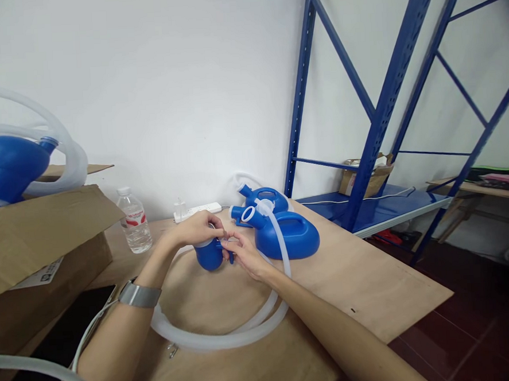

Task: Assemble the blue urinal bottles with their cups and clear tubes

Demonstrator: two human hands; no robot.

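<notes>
A small blue cup-shaped part (209,256) with a side handle is between my hands above the table. My left hand (200,227) reaches over its top, the fingers closed at its rim. My right hand (246,255) pinches the handle side, its thumb and fingertips pressed together close to my left fingertips. Whatever small piece may lie between the fingertips is hidden. Just right of my hands stands a blue jug-like bottle (306,242) with a wide spout and a white cap. A translucent hose (229,338) runs from that cap and loops below my hands.
Behind stands another blue bottle (276,196). A power strip (204,209) lies along the wall. On the left are a water bottle (136,223), an open cardboard box (50,237) holding a blue bottle and hoses, and a dark flat tablet-like thing (61,340). Blue shelving (373,120) rises at right.
</notes>
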